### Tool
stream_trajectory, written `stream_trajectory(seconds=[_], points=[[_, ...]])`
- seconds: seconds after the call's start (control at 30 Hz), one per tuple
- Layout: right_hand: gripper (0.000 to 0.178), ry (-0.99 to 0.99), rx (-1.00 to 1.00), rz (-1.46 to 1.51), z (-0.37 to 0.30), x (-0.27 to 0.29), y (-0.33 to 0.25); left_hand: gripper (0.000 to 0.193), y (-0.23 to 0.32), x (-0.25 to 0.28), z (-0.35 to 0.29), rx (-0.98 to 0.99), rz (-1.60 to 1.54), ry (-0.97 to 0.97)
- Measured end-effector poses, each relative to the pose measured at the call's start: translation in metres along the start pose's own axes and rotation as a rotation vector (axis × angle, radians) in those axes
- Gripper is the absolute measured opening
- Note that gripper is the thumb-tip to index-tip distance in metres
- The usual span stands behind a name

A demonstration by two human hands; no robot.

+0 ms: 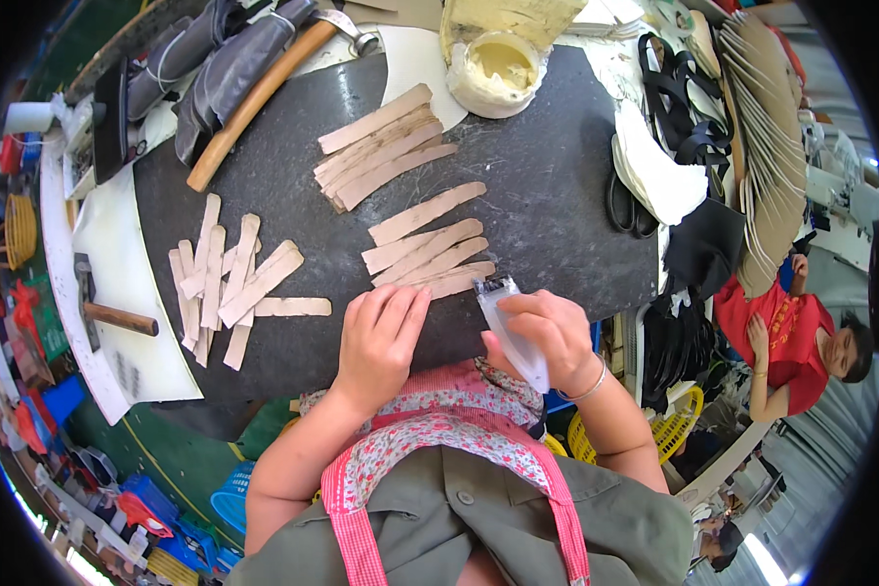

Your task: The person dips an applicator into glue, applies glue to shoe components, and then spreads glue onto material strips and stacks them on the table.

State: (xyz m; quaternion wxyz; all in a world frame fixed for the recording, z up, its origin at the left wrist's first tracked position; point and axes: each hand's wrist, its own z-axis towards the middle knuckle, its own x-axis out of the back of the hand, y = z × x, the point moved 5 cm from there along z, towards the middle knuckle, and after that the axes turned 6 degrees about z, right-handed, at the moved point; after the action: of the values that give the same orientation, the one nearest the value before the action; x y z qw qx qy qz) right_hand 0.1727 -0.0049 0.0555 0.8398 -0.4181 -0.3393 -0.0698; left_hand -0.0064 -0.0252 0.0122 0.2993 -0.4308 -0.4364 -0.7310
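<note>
Pale tan strips with rounded ends (422,252) lie side by side, partly overlapping, on the dark work mat. My left hand (381,327) rests on the nearest strip, its fingers stretched out and the tips pressing down on it. In my right hand (547,332) is a translucent plastic scraper (511,327). Its dark-smeared edge is at the right end of that strip. Farther off, more strips (381,151) are stacked in an overlapping bundle. To the left, several others form a loose, crisscrossed pile (234,273).
At the back stands a glue-crusted tub (499,70) of yellowish paste. A long-handled hammer (264,103) lies far left; another hammer (117,317) sits on a white board. White pieces (654,171) and black straps (676,98) crowd the right. A person in red (781,337) is beyond.
</note>
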Motion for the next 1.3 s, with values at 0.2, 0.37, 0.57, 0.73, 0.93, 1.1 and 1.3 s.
stream_trajectory(seconds=[0.2, 0.37, 0.57, 0.73, 0.93, 1.1, 1.3], points=[[0.036, 0.028, 0.012, -0.013, 0.002, -0.007, 0.0, 0.027, -0.002, 0.005, 0.004, -0.031, -0.041, 0.021], [0.031, 0.07, 0.041, 0.049, 0.007, -0.006, -0.01, 0.027, -0.004, 0.007, 0.002, -0.017, -0.081, 0.002], [0.03, 0.016, 0.131, 0.024, 0.015, -0.031, -0.012, 0.034, 0.0, 0.011, 0.009, -0.068, -0.056, -0.095], [0.029, 0.104, 0.118, 0.036, 0.029, 0.0, -0.002, 0.033, -0.001, 0.007, 0.003, -0.073, -0.046, -0.113], [0.01, 0.479, -0.011, -0.173, 0.114, 0.055, 0.064, 0.034, -0.008, 0.01, 0.004, -0.008, -0.179, -0.031], [0.011, 0.207, -0.027, -0.343, 0.155, 0.044, 0.096, 0.032, -0.037, 0.043, -0.012, 0.136, 0.091, 0.281], [0.019, 0.456, -0.241, -0.371, 0.131, 0.076, 0.094, 0.031, -0.079, 0.055, -0.039, 0.288, 0.235, 0.121]])
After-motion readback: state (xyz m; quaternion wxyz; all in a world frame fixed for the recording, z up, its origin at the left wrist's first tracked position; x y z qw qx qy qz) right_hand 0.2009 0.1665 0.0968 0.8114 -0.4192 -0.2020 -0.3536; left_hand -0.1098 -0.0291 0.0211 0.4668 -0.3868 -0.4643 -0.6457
